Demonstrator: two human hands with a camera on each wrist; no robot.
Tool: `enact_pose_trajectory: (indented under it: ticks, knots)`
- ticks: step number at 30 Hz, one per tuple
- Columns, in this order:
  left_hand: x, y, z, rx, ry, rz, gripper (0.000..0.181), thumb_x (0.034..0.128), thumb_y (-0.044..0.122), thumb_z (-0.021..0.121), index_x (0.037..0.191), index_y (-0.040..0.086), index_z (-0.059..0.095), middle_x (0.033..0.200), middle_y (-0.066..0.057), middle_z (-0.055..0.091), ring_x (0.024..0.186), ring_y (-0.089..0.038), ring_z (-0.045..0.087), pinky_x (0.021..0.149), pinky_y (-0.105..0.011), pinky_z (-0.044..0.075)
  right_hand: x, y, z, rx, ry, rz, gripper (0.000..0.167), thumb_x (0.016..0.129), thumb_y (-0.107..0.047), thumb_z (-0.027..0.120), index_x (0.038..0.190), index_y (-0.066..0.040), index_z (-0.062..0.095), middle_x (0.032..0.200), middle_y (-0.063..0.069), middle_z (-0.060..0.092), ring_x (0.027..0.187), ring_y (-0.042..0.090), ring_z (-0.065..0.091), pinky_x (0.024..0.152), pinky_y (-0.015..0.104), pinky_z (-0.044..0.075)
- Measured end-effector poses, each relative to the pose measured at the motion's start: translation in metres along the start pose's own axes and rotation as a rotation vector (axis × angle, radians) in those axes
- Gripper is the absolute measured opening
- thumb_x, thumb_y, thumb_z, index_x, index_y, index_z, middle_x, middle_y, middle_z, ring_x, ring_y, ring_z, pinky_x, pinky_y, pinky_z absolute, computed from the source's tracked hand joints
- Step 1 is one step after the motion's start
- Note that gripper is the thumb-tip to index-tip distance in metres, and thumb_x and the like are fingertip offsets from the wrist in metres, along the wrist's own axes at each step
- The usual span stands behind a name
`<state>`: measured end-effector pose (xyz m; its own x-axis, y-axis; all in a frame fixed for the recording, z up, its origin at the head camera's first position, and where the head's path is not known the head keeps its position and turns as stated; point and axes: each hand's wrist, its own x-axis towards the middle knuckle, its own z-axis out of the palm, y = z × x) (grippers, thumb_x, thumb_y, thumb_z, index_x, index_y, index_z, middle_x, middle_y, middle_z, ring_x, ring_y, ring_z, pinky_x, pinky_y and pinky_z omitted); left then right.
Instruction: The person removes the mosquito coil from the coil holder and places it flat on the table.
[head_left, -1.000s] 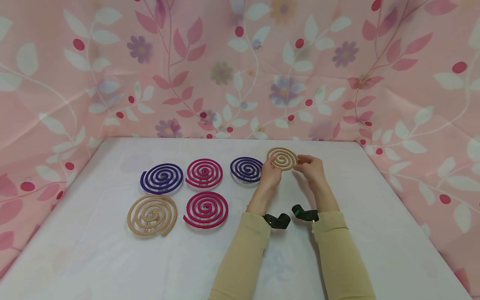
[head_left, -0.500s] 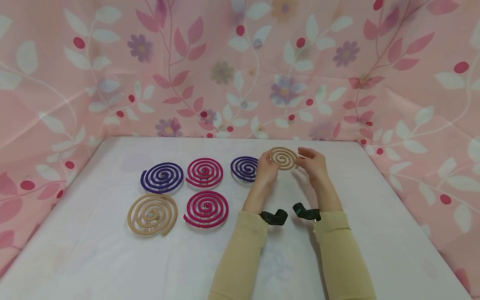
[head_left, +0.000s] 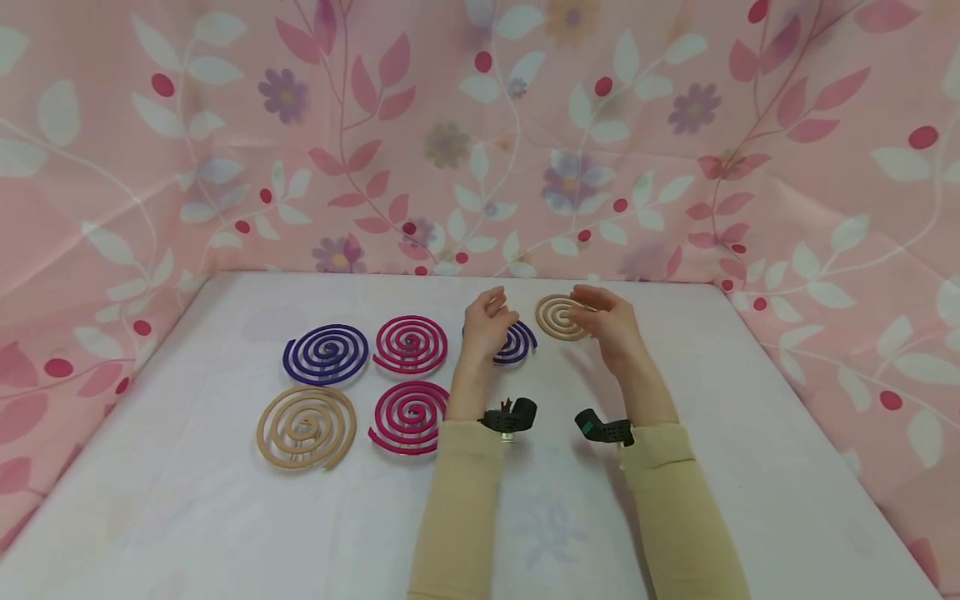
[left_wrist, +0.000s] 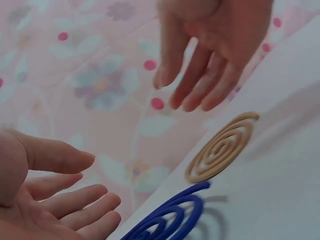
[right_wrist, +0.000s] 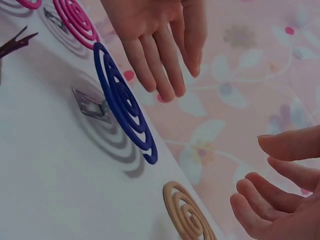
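A tan mosquito coil (head_left: 557,318) lies near the table's back edge, by my right hand (head_left: 613,327). That hand hovers with its fingers relaxed and holds nothing; it hides the coil's right side in the head view. My left hand (head_left: 483,329) is raised over a dark blue mosquito coil (head_left: 517,343) and covers part of it. In the left wrist view the left hand's fingers (left_wrist: 85,205) look loosely extended, apart from the blue coil (left_wrist: 175,220). A small metal stand (right_wrist: 92,107) props up the blue coil in the right wrist view.
To the left on the white table (head_left: 225,533) stand another blue coil (head_left: 326,354), two pink coils, one farther back (head_left: 410,343) and a nearer pink coil (head_left: 408,417), and a larger tan coil (head_left: 306,427). Flowered pink cloth (head_left: 420,150) hangs behind.
My left hand has let go of the tan coil and moved left over the blue coil. My right hand has come off the tan coil too and shifted slightly up.
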<state>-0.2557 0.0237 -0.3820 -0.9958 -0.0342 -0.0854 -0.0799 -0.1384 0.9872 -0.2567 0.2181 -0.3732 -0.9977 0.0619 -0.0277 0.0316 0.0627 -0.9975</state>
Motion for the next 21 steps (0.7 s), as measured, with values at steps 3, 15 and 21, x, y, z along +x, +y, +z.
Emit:
enact_pose_trajectory:
  ticks: [3,15,21]
  knots:
    - [-0.002,0.004,-0.016,0.012,0.032,0.01,0.055,0.0887,-0.007,0.062,0.142,0.003,0.052,0.146,-0.019,0.052,0.136,-0.033,0.049,0.112,-0.039,0.043,0.0,0.002,0.007,0.044,-0.021,-0.001,0.048,0.091,0.006,0.063,0.138,0.005,0.052,0.106,-0.006,0.065,0.098,0.005,0.065,0.082,0.015,0.052]
    - [0.0,0.003,-0.053,0.02,0.151,0.011,0.059,0.082,-0.017,0.061,0.137,0.004,0.058,0.146,-0.018,0.053,0.14,-0.033,0.043,0.115,-0.042,0.04,-0.002,0.007,0.032,0.12,-0.05,0.065,0.051,0.093,0.006,0.061,0.142,0.005,0.048,0.133,0.02,0.06,0.104,0.014,0.064,0.088,0.022,0.055]
    - [0.001,-0.001,-0.058,0.02,0.147,-0.045,0.063,0.0807,-0.019,0.057,0.138,0.007,0.058,0.146,-0.014,0.054,0.139,-0.029,0.044,0.111,-0.045,0.044,-0.002,0.013,0.043,0.123,-0.034,0.043,0.051,0.091,0.012,0.06,0.14,0.01,0.047,0.139,0.027,0.054,0.122,0.027,0.056,0.087,0.018,0.054]
